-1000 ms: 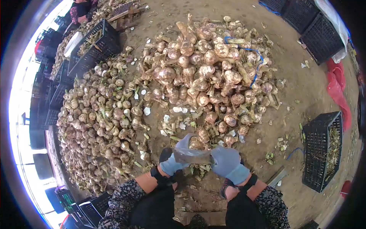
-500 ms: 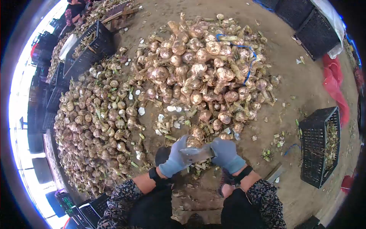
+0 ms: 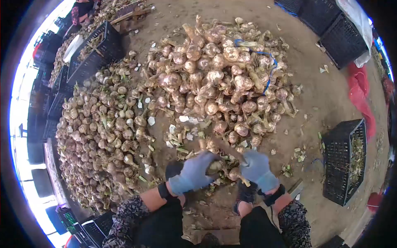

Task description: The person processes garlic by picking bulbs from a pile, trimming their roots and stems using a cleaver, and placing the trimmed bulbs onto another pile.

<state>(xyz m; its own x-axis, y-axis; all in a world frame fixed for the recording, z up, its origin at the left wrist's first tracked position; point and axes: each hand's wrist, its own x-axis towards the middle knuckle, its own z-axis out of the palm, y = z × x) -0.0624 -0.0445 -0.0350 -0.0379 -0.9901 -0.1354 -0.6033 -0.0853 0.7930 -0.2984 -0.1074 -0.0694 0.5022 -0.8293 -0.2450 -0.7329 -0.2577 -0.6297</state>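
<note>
My left hand (image 3: pixel 193 172), in a grey-blue glove, curls its fingers around a garlic bulb (image 3: pixel 215 167) that shows partly at the fingertips. My right hand (image 3: pixel 258 168), gloved alike, is closed on the handle of a knife; its blurred blade (image 3: pixel 228 149) points up and left, apart from that bulb. Just below and between the hands lies another garlic bulb (image 3: pixel 234 174) with a short stem. In front of both hands rises a large heap of garlic with long stems (image 3: pixel 215 76).
A wide spread of trimmed garlic bulbs (image 3: pixel 99 136) covers the ground at left. A black crate (image 3: pixel 341 159) holding scraps stands at right, near a red cloth (image 3: pixel 359 89). More black crates (image 3: pixel 97 51) are at upper left, where another person (image 3: pixel 81 10) is partly visible.
The knife blade has swung from level between my hands to pointing up and away. My hands have moved apart, the right one outward and lower. The bulb now shows at my left fingertips.
</note>
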